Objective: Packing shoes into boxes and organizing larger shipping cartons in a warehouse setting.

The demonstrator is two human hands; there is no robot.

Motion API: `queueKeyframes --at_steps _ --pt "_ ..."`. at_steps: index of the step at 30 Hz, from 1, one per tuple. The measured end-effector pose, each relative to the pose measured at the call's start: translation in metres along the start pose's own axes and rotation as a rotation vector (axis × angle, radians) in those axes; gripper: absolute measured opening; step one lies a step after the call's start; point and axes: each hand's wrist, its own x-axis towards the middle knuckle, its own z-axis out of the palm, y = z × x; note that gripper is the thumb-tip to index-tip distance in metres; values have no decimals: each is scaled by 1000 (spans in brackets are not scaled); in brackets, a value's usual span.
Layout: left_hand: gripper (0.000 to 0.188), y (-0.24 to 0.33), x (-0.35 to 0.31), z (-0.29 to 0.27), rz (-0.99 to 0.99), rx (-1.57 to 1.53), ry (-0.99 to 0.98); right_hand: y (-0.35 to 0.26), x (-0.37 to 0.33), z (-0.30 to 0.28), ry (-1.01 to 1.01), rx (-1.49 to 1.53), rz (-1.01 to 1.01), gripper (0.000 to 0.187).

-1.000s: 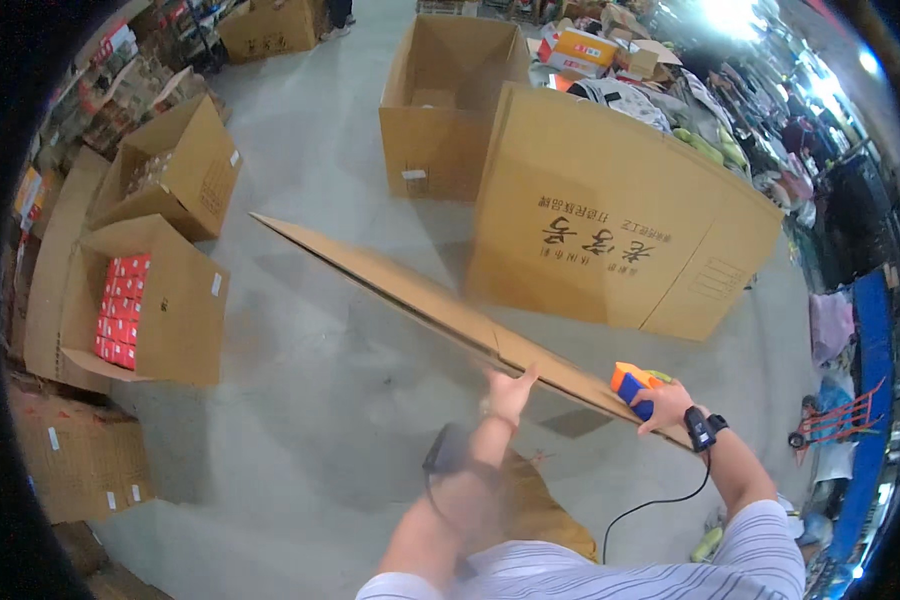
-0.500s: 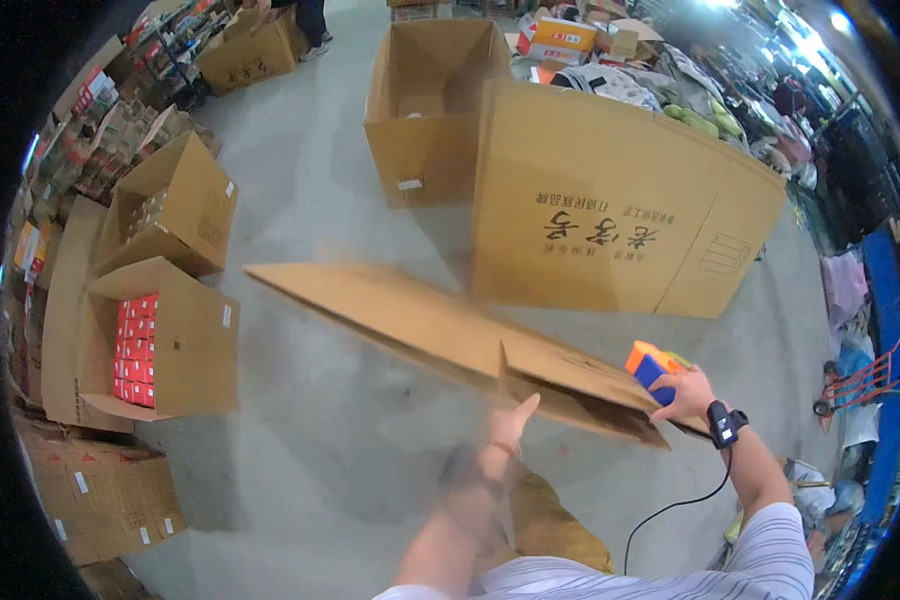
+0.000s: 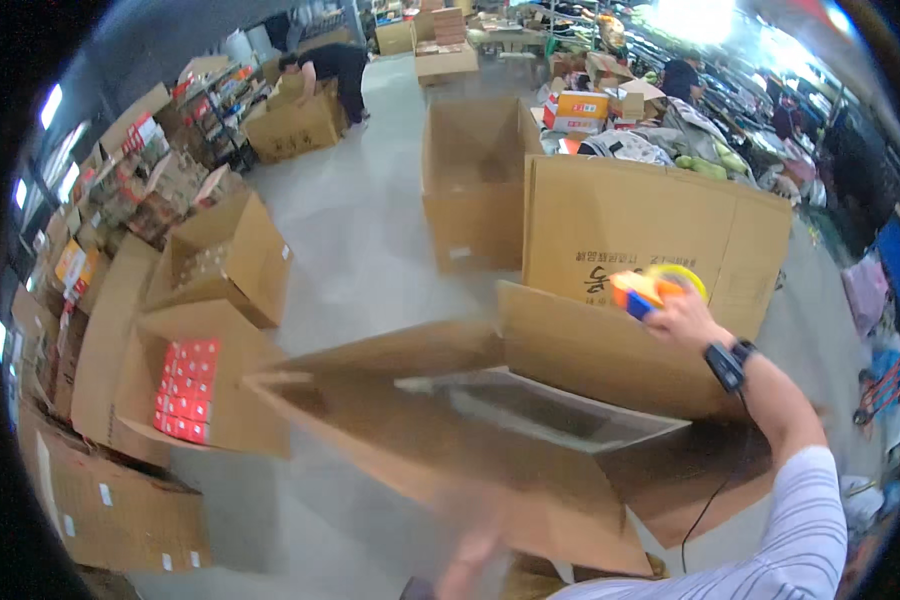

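Note:
A large brown carton (image 3: 420, 450) is spread open in front of me, and grey floor shows through its middle. My left hand (image 3: 475, 540), smeared by motion, is at the carton's near wall; its fingers cannot be made out. Above the far wall, my right hand (image 3: 685, 322) is closed around an orange and blue tape dispenser (image 3: 633, 290) with a yellow ring-shaped roll. A dark device with a cable is strapped to my right wrist. Whether the right hand also touches the carton is unclear.
Behind stand a flat carton (image 3: 660, 210) and an open tall one (image 3: 475, 220). To the left, an open carton (image 3: 260, 385) holds red boxes (image 3: 187, 390), beside another open carton (image 3: 250, 265). A person (image 3: 335, 75) bends over a box far left. A red hand truck (image 3: 885, 385) stands right.
The folded carton has been pulled apart into an open shape. My right hand has risen with the tape dispenser, while my left hand has moved down and nearer. The view has tilted up.

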Motion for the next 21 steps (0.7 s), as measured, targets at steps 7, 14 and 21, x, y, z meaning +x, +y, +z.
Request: queueKeyframes --at_steps 7,14,21 --pt "71 -35 -92 -7 -343 -19 -102 -110 160 15 230 194 36 13" --pt "38 -55 -71 25 -171 -168 237 -95 23 -25 271 219 213 9" --pt "41 -8 -101 128 -192 -102 198 -6 -328 -85 180 29 1466 29"
